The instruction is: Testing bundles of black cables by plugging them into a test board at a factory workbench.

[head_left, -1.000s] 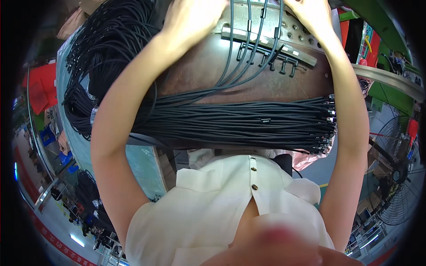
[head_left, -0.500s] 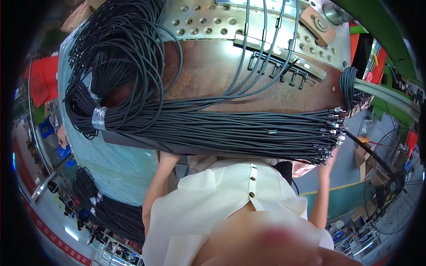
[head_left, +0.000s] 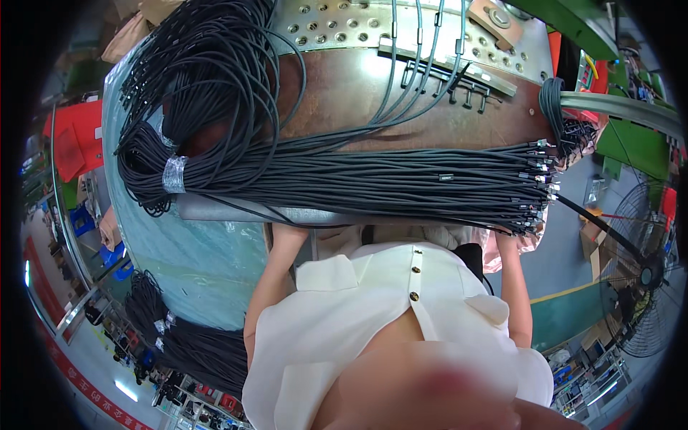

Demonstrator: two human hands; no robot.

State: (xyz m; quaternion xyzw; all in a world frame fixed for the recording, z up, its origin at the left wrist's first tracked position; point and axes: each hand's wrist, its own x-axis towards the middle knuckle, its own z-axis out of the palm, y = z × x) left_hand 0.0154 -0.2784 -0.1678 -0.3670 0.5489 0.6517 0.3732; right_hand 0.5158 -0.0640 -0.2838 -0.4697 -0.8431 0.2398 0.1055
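White shirt cloth fills the near view, and both forearms run down under the near edge of the table (head_left: pixel 236 213), so neither hand shows and I cannot tell whether the fingers are spread, pressed together or pinching anything. Just past that edge the straight bundle of black cables (head_left: pixel 401 183) lies along the table, its metal-tipped ends (head_left: pixel 539 188) lined up at the right edge, likely so each end can be picked off in turn. At the left edge a silver tape band (head_left: pixel 174 174) binds the coiled slack (head_left: pixel 208 79), keeping it from spreading. Farther back, a few grey leads (head_left: pixel 401 79) run to a perforated metal plate (head_left: pixel 337 20) at the far edge.
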